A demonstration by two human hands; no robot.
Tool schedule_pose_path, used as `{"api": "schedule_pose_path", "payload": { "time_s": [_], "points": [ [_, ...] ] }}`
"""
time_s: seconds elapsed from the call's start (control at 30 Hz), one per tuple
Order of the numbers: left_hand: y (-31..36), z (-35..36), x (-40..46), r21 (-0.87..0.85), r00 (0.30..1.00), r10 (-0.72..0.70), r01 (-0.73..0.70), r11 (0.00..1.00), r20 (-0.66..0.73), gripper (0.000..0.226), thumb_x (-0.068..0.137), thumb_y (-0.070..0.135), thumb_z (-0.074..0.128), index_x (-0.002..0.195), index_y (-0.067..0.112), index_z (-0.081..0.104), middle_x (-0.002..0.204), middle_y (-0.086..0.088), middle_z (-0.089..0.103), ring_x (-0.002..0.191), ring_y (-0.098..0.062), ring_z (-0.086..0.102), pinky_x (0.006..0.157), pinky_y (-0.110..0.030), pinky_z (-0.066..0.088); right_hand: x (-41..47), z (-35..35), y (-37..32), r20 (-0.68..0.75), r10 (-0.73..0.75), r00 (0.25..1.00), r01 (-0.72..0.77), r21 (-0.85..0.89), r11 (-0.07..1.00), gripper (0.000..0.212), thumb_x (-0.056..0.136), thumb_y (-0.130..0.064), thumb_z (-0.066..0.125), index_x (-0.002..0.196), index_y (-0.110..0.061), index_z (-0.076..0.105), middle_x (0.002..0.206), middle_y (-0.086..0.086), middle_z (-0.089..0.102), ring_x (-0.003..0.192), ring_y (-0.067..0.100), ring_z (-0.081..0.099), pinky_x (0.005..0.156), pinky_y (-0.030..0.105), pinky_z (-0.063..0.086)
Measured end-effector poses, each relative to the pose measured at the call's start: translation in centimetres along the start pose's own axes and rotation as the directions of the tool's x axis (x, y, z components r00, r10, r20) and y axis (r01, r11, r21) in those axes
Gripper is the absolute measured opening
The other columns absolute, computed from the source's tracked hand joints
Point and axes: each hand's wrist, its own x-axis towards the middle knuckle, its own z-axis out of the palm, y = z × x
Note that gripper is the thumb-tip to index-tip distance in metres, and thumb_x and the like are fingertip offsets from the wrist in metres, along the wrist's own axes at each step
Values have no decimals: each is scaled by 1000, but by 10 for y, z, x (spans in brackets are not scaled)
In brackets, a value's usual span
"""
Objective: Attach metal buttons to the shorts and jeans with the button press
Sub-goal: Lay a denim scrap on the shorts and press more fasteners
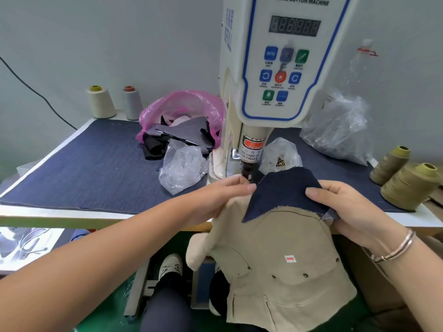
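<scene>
Both hands pinch cloth: left hand (223, 195) the khaki shorts (282, 267), right hand (345, 204) the denim scrap (285, 192) hiding the button press (275, 68) die.

White table (60, 218), denim mat (96, 168), thread cones (407, 190).

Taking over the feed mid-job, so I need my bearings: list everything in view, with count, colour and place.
button press: one, white, table rear centre
khaki shorts: one, beige, hanging off front edge
denim piece: one, dark blue, over the shorts' top
table mat: one, navy
thread cones: four; cream and grey rear left, two olive right
pink bag: one, holding scraps
clear bags: three, around the press
left hand: pinching fabric
right hand: gripping denim
</scene>
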Motion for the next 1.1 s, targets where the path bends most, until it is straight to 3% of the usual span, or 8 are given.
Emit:
{"api": "schedule_pose_path", "payload": {
  "time_s": [0.1,0.23,0.37,0.43,0.57,0.67,0.83,1.1],
  "points": [
    [2,-1,-3,-147,995,27,-13,989,95,22,83,40,54,90,21,48,75,4,58,57,-8,55,47,-18,37,1,-6,0,-57,-33,998,34,13,999,31,68,-31,68,89,-10,76,95,16,73,77,21,71,61,26,56],
    [-2,-4,-13,93,983,83,-99,991,163,24,82,43,58,96,26,52,74,12,48,51,-2,37,47,-14,28,-1,-12,4,-69,-16,998,16,-10,1000,40,66,-33,70,95,-5,72,95,18,72,77,24,71,63,30,57],
    [-6,-4,-16,182,990,7,-33,983,144,47,73,63,58,112,36,58,105,9,63,68,2,52,56,-13,36,-4,-9,6,-39,-4,999,0,-84,996,37,63,-36,71,90,-12,75,92,17,73,74,25,70,59,33,55],
    [-7,-5,-15,193,992,-36,11,981,125,36,77,58,60,106,37,61,105,10,67,82,1,57,68,-16,39,-4,-7,6,-30,-26,999,23,-94,995,35,63,-35,72,90,-13,76,92,17,73,75,24,71,59,30,57],
    [-12,-8,-11,152,990,29,-50,987,138,23,84,32,66,76,15,53,75,6,51,72,-8,49,73,-20,37,-5,-9,7,-8,-51,999,50,-121,991,33,64,-33,72,93,-19,76,94,12,74,80,21,72,61,22,54],
    [-6,-22,-14,145,985,51,-76,987,167,33,90,22,61,59,26,49,63,13,46,60,-3,44,61,-13,36,-3,-19,13,42,57,997,-52,-123,991,33,69,-26,70,100,-14,74,98,7,74,84,17,71,65,22,56],
    [-18,-48,-19,298,987,-22,-25,954,156,36,91,32,62,65,19,41,63,8,34,59,-7,30,55,-16,27,6,-28,35,85,186,979,-186,-11,983,33,78,-6,58,108,4,65,105,16,70,88,20,69,72,24,56],
    [-23,-42,-11,401,989,-51,-7,916,135,40,96,36,58,59,25,46,62,10,36,58,-6,31,56,-18,27,8,-31,49,85,145,986,-148,37,988,42,81,-5,55,123,-5,58,112,15,68,99,28,67,77,31,57]
  ]
}}
